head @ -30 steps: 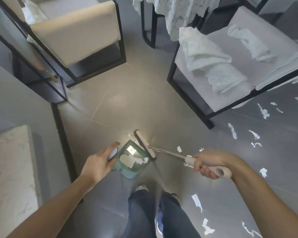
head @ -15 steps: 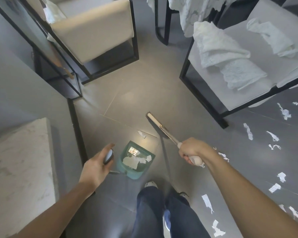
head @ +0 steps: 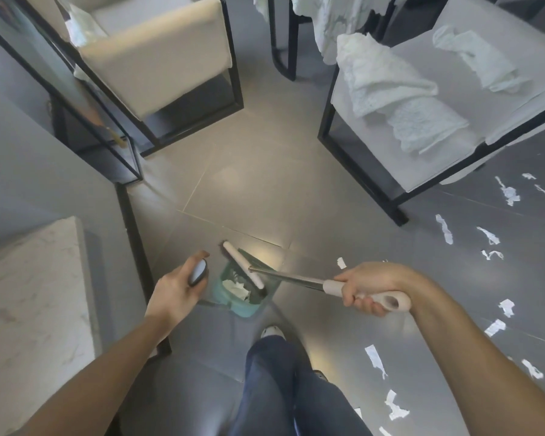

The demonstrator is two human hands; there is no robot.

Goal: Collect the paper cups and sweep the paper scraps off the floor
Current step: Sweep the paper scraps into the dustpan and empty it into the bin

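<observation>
A teal dustpan [head: 239, 305] stands on the grey floor just in front of my feet, with white paper scraps [head: 236, 287] inside it. My left hand [head: 177, 289] grips the grey end of the dustpan's upright handle [head: 198, 272]. My right hand [head: 370, 287] holds the broom's beige handle [head: 387, 301]. Its metal shaft runs left to the broom head [head: 243, 268], which lies over the dustpan's mouth. Several torn paper scraps [head: 444, 228] are strewn over the floor on the right. No paper cups are in view.
A cream chair [head: 158, 51] with a black frame stands at the back left. A grey bench [head: 453, 146] with white lace cloths is at the back right. A marble-topped table [head: 29, 303] is close on my left, with a black leg [head: 132, 231] beside the dustpan.
The broom head swung out away from the dustpan and has now come back over its mouth. My right hand moved right and lower with the handle. The left hand stayed on the dustpan handle.
</observation>
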